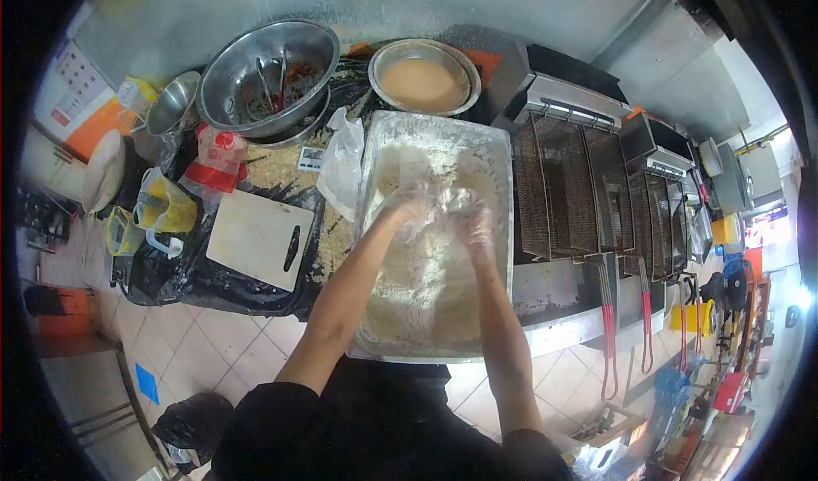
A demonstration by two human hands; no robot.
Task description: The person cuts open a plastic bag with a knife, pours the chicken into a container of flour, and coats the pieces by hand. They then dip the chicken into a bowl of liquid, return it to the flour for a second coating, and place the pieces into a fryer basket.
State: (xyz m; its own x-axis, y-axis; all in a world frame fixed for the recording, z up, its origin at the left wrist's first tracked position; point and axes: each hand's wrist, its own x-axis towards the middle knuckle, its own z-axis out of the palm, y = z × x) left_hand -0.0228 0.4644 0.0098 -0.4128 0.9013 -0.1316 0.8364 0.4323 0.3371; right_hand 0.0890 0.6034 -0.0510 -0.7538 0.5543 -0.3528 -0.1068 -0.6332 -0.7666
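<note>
A large pale rectangular tray (375, 311) holds a broad bed of white flour (426, 293). Both hands, in clear plastic gloves, are down in its upper half, close together. My left hand (411, 205) has its fingers curled in toward the middle. My right hand (474, 227) is also closed, at a whitish, flour-covered patch between the two hands. What the fingers hold is blurred and coated, so I cannot make it out. Beyond the tray sits a round metal bowl (423, 86) of beige liquid batter.
Fryer baskets (558, 183) with red handles stand right of the tray. On the left lie a cutting board (258, 238), a yellowish plastic jug (166, 204), a red-and-white bag (220, 159) and a crumpled plastic bag (342, 166). A big steel bowl (223, 72) holds tongs.
</note>
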